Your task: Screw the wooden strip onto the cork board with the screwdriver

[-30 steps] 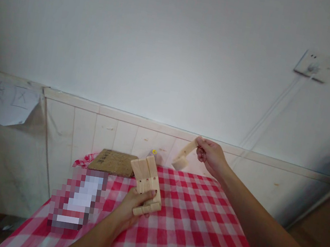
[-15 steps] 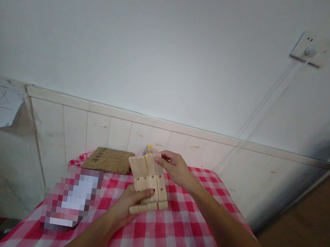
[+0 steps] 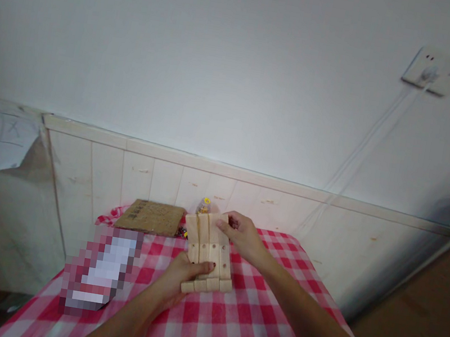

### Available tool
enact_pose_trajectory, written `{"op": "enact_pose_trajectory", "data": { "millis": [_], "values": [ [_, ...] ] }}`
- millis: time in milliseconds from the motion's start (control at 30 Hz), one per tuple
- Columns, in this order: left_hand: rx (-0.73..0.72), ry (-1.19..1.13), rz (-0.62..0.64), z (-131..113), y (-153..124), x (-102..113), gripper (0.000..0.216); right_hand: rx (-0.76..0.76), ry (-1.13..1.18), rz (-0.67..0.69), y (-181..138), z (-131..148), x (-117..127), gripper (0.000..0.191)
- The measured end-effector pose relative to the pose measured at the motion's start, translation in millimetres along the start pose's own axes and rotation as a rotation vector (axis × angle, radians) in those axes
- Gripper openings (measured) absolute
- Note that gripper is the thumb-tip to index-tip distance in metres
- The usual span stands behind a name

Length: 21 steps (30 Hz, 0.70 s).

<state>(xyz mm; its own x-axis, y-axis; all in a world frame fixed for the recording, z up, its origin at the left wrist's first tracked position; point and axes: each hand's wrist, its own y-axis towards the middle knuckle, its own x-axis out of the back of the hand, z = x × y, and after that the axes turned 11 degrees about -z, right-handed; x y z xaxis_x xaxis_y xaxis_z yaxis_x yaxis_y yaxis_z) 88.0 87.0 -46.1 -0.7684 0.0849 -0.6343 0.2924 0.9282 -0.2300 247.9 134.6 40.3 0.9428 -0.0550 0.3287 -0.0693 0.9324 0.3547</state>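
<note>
Several pale wooden slats (image 3: 214, 237) with small drilled holes lie side by side as one panel, held above the table. Short end blocks show along their near edge. My left hand (image 3: 182, 275) is closed on the panel's lower left, thumb across the front and the other fingers hidden behind. At the upper right corner, my right hand (image 3: 242, 234) pinches the outermost slat between thumb and fingers. Narrow gaps run between some slats near the top.
A red-and-white checked cloth (image 3: 264, 323) covers the table. At its back lie a flat piece of cardboard (image 3: 151, 217) and a clear bottle with a yellow top (image 3: 204, 206). A pixelated object (image 3: 104, 272) is at left. A wall socket (image 3: 434, 72) with a cord hangs upper right.
The wooden panel has turned a little more upright and shifted slightly right in view. Its slats sit closer in line at the top. Both hands keep their hold.
</note>
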Motion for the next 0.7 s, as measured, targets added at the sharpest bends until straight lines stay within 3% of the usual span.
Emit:
{"op": "enact_pose_trajectory", "data": {
  "millis": [167, 333, 500, 700],
  "values": [
    [0.012, 0.076, 0.020, 6.0, 4.3, 3.0, 0.055, -0.150, 0.116, 0.167, -1.7, -2.9, 15.2, 0.042],
    [0.055, 0.136, 0.052, 5.3, 1.5, -4.1, 0.056, -0.254, 0.168, 0.115, -7.2, -15.1, 26.1, 0.044],
    [0.062, 0.315, 0.019, -12.0, -2.8, -21.7, 0.054, -0.287, 0.239, 0.087, -8.5, -25.1, 35.2, 0.045],
    [0.084, 0.443, 0.045, -33.7, 20.5, -40.7, 0.055, -0.276, 0.306, 0.048, 9.1, -28.7, 52.8, 0.044]
  ]
}}
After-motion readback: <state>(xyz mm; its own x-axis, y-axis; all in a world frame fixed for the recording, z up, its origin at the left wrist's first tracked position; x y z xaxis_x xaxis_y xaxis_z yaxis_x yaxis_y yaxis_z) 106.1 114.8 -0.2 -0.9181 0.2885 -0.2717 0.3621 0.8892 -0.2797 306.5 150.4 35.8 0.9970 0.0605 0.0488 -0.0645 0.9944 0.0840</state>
